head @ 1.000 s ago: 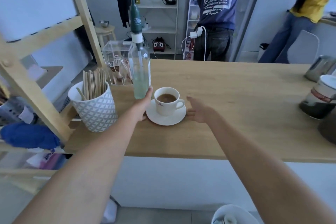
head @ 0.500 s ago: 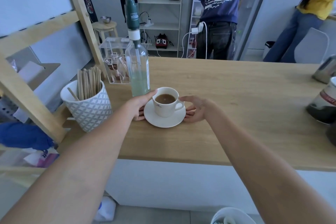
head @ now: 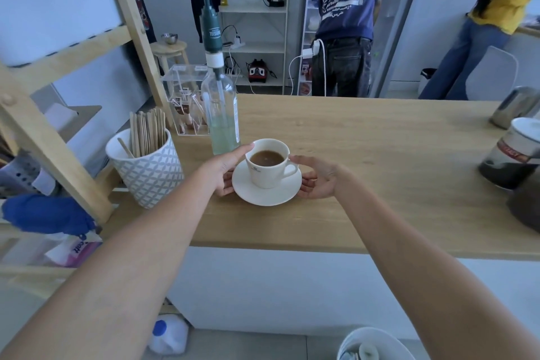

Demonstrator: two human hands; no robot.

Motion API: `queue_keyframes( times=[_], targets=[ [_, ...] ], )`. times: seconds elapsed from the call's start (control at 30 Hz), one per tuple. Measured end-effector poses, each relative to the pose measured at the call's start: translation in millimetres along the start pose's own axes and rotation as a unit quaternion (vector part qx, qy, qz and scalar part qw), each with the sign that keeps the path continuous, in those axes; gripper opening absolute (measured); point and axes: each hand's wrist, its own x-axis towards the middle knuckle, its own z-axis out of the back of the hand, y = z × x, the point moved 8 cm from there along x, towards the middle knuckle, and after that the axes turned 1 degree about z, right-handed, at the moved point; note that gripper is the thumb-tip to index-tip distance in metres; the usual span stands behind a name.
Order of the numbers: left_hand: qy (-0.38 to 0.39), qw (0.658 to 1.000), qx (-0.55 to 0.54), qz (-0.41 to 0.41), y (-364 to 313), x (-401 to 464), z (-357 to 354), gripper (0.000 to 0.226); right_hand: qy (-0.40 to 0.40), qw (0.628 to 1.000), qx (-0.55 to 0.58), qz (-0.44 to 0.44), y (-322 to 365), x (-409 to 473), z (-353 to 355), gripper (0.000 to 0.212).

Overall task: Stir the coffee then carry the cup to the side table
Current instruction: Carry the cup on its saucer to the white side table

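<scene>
A white cup (head: 269, 172) filled with brown coffee stands on a white saucer (head: 264, 194) on the wooden counter (head: 365, 172). My left hand (head: 223, 171) holds the saucer's left rim, thumb against the cup's side. My right hand (head: 317, 177) cups the saucer's right rim beside the cup's handle, fingers curled under it. The saucer looks slightly raised off the counter. No stirrer is in the cup.
A patterned mug of wooden stirrers (head: 146, 165) stands left of the cup, a pump bottle (head: 221, 114) and clear sachet box (head: 187, 102) just behind. Jars and a kettle (head: 510, 152) sit at the right. Two people (head: 346, 20) stand beyond the counter. A wooden ladder frame (head: 55, 137) rises at left.
Both hands have closed in from either side of the saucer and taken hold of its rims; the cup and saucer now sit between my fingers, seemingly lifted a little.
</scene>
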Motion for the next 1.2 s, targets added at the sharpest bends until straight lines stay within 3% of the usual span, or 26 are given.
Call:
queue_keyframes(
  times=[0.3, 0.6, 0.7, 0.97, 1.2],
  targets=[
    [0.032, 0.999, 0.037, -0.022, 11, -56, -18, 0.061, -0.014, 0.999, 0.014, 0.031, -21, -65, 17, 0.051],
    [0.091, 0.992, 0.082, -0.031, 48, -106, -73, 0.058, -0.101, 0.992, 0.049, 0.058, -68, -136, 78, 0.055],
    [0.122, 0.986, 0.109, -0.033, 65, -124, -105, 0.057, -0.129, 0.988, 0.047, 0.064, -87, -166, 106, 0.047],
    [0.197, 0.960, 0.198, -0.008, 108, -175, -208, 0.061, -0.207, 0.964, 0.135, 0.101, -139, -256, 191, 0.075],
    [0.284, 0.926, 0.246, -0.022, 144, -248, -316, 0.066, -0.259, 0.936, 0.190, 0.143, -182, -350, 272, 0.075]
  ],
)
